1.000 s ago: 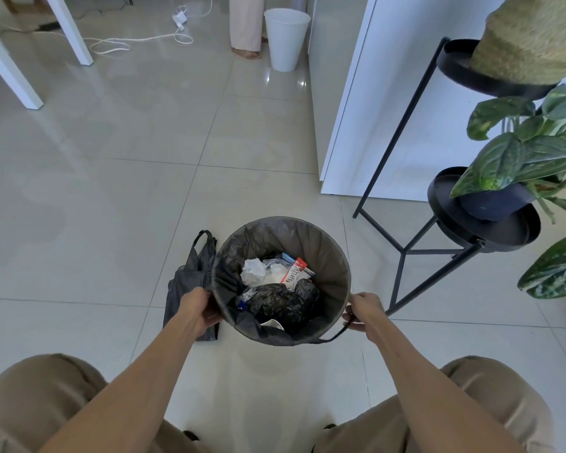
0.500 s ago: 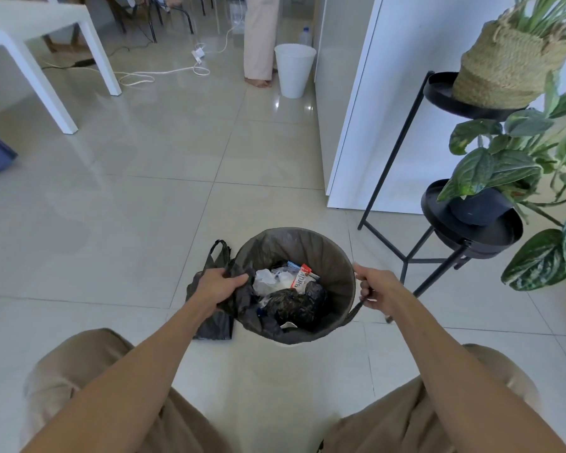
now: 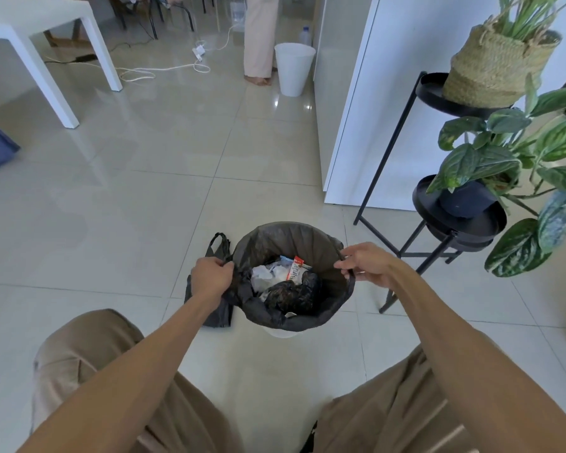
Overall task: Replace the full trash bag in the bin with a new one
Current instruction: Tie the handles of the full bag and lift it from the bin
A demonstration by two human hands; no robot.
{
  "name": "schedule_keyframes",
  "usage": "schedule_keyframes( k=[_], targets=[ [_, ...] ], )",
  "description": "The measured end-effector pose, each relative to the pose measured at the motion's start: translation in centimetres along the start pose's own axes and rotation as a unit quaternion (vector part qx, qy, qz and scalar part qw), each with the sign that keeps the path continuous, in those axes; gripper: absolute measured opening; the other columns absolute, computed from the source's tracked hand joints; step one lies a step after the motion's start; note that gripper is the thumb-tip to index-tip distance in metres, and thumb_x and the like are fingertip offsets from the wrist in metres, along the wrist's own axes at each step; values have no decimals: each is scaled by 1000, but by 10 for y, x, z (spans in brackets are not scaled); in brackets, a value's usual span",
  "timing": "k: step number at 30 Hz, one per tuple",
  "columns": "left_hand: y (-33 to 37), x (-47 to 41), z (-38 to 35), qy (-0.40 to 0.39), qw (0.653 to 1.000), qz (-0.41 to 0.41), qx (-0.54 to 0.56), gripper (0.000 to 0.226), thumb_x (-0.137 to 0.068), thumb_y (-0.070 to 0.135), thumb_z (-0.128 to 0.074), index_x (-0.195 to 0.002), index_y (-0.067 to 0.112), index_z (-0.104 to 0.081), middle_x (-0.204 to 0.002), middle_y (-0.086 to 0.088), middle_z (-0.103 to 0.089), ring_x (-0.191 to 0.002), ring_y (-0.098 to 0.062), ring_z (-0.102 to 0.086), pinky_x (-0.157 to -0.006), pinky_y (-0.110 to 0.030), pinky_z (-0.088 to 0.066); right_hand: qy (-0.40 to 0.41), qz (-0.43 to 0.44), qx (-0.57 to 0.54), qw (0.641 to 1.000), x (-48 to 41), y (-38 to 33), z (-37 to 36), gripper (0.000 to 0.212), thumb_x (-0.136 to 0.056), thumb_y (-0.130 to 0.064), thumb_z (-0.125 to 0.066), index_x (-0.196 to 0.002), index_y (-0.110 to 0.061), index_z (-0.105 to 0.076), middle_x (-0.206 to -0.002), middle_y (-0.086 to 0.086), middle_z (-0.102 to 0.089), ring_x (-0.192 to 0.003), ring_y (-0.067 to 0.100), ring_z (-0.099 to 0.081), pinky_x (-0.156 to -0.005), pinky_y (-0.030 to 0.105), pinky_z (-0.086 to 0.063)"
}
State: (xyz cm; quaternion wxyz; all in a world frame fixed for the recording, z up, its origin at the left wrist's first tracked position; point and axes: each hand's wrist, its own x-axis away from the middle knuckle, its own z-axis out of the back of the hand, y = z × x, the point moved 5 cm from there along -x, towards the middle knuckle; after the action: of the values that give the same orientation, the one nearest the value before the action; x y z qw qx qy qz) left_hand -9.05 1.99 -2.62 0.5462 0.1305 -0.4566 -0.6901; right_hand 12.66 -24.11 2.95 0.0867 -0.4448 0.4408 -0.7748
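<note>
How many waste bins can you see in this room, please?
2. One bin, lined with a full black trash bag, stands on the floor between the hands. A white bin stands far back beside the white cabinet. Others may be out of view.

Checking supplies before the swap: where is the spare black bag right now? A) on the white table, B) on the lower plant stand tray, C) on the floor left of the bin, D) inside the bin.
C: the spare black bag lies flat on the floor tiles just left of the bin, partly behind the left hand.
</note>
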Motion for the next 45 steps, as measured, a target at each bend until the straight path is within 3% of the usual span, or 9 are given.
schedule_keyframes(
  k=[3,12,17,22,25,29,34,40,45],
  targets=[
    [3,-1,5,2,998,40,57,17,-86,14,-67,-78,1,-74,-67,-14,-69,-54,-20,-60,-55,-24,-46,35,20,-63,997,1,-10,3,26,-82,10,-71,-106,17,-65,-84,22,-60,-66,22,-57,-85,38,-52],
    [10,2,20,21,964,74,253,12,-90,4,-57,-85,2,-68,-60,-11,-60,-49,-21,-51,-61,-34,-48,-82,120,-319,937,10,-11,-23,59,-91,11,-58,-138,-23,-51,-110,16,-63,-97,31,-64,-95,59,-53],
    [33,18,20,-65,971,27,230,8,-93,9,-63,-89,4,-67,-48,-3,-47,-41,-17,-40,-54,-31,-44,-88,130,-281,947,7,-18,-27,67,-86,21,-57,-141,-15,-47,-131,14,-66,-98,30,-66,-81,36,-60],
    [43,17,21,-135,984,22,114,10,-97,13,-62,-101,5,-66,-46,-8,-48,-31,-17,-41,-68,-41,-61,-50,91,-251,962,6,-9,-27,50,-78,21,-67,-124,1,-59,-124,14,-71,-113,30,-68,-103,37,-52],
    [49,22,26,-141,974,26,173,15,-98,13,-60,-99,0,-68,-45,-6,-46,-41,-22,-53,-64,-37,-56,11,44,-113,993,8,-3,-23,39,-73,17,-75,-111,12,-67,-113,25,-73,-99,27,-73,-95,33,-57],
    [66,35,36,-103,953,-18,285,15,-95,10,-62,-86,-1,-68,-56,-10,-56,-58,-26,-55,-67,-39,-50,91,120,-11,989,21,-29,-14,12,-82,8,-72,-87,-2,-76,-96,17,-78,-99,28,-73,-95,39,-58],
    [98,57,45,-83,953,-126,262,28,-92,17,-67,-70,2,-63,-65,-14,-59,-56,-19,-51,-58,-28,-39,85,214,-64,971,41,-59,-26,9,-93,-3,-64,-98,-7,-71,-92,10,-77,-90,21,-74,-90,44,-60],
    [115,69,51,-70,965,-172,184,12,-94,15,-65,-89,5,-70,-53,-4,-61,-54,-22,-57,-68,-39,-54,-29,227,-117,966,59,-68,-29,38,-92,4,-64,-126,-13,-64,-95,13,-69,-82,23,-68,-85,43,-60],
    [126,77,54,-125,955,-174,204,8,-95,9,-65,-100,8,-72,-62,-8,-62,-61,-22,-59,-71,-37,-53,-26,232,-72,970,70,-78,-25,32,-85,12,-67,-112,-5,-71,-96,12,-74,-88,27,-70,-89,39,-58]
  ],
)
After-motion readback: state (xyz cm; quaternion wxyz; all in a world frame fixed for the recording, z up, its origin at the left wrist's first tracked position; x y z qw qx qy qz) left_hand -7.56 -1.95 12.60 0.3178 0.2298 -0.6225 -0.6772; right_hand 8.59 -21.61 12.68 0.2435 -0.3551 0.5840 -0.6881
